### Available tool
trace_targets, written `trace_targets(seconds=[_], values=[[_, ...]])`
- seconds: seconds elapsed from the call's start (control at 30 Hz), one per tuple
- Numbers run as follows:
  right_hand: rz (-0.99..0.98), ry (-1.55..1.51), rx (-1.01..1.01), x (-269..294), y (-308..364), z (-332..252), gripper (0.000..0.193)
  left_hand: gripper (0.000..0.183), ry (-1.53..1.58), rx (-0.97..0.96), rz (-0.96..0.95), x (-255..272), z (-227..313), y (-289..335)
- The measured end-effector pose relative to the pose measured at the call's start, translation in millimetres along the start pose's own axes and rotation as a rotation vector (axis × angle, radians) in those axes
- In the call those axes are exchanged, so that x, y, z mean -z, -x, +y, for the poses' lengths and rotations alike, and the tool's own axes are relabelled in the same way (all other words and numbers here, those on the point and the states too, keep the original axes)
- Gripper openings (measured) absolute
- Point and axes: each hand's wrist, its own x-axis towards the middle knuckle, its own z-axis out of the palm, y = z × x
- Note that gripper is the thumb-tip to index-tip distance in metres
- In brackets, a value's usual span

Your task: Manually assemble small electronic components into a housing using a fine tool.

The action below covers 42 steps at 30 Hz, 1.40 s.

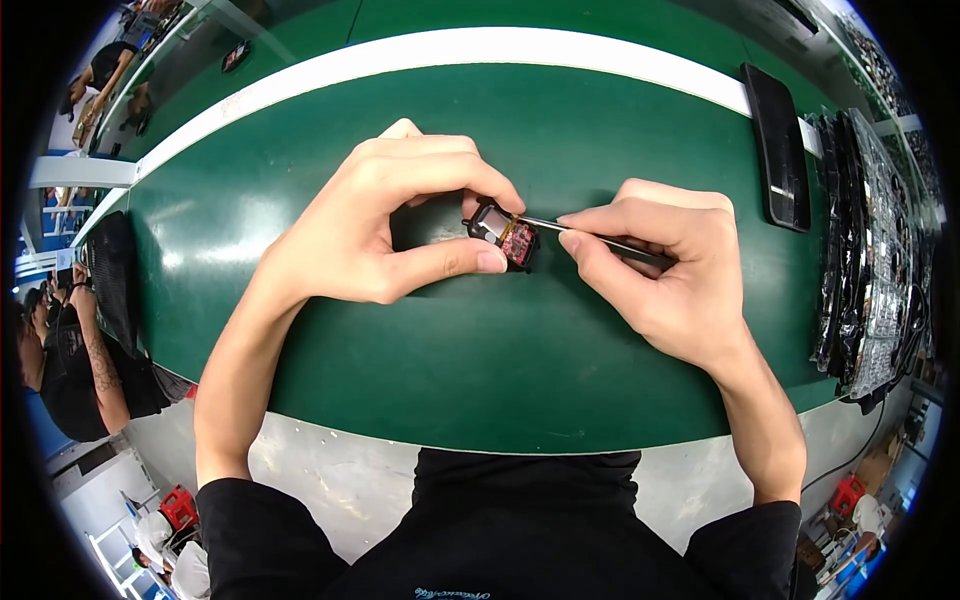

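Note:
Between the thumb and fingers of my left hand [400, 215] is a small black electronic device [492, 222]. Its inside lies bare, with a silvery rectangular part, a strip of amber tape and a red circuit board. My right hand [665, 255] pinches a thin dark tool like tweezers [625, 248], its slim metal tip pointing left. That tip reaches the upper right edge of the device, close to my left index fingertip. Whether it touches the board I cannot tell. Both hands are just over the green tabletop [480, 370].
A black phone-like slab [777, 150] lies at the back right. Beside it stands a stack of clear and black plastic trays [865, 260]. A white bar [470, 45] crosses the far side of the table. At the left, a person [85, 370] sits near a black mesh object [112, 280].

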Motion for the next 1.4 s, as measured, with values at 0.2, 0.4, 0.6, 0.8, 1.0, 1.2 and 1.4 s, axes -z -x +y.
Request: trace_targets(seconds=[0.2, 0.4, 0.6, 0.8, 1.0, 1.2, 1.4], values=[[-0.003, 0.016, 0.002, 0.8, 0.2, -0.3, 0.007, 0.043, 0.031, -0.017, 0.014, -1.8, -1.9, -1.0], [-0.003, 0.016, 0.022, 0.2, -0.3, 0.8, 0.008, 0.040, 0.006, -0.024, 0.021, -2.2, -0.9, -0.5], [0.009, 0.031, 0.031, -1.4, 1.4, 0.8, 0.008, 0.039, 0.020, -0.040, 0.020, -2.2, -1.1, -1.7], [0.006, 0.042, 0.035, -0.9, 1.1, -0.7, 0.009, 0.039, 0.013, -0.055, 0.037, -1.3, -2.4, 0.0], [0.011, 0.019, 0.040, -2.9, 1.4, 1.4, 0.009, 0.040, 0.024, -0.040, 0.023, -0.3, 0.0, -0.8], [-0.003, 0.013, 0.035, -2.2, 1.2, -0.5, 0.009, 0.038, 0.041, -0.040, 0.039, -2.6, -1.0, -1.3], [0.009, 0.008, 0.023, -2.6, 1.3, -1.6, 0.009, 0.039, 0.023, -0.037, 0.016, -0.2, -0.7, -1.3]])
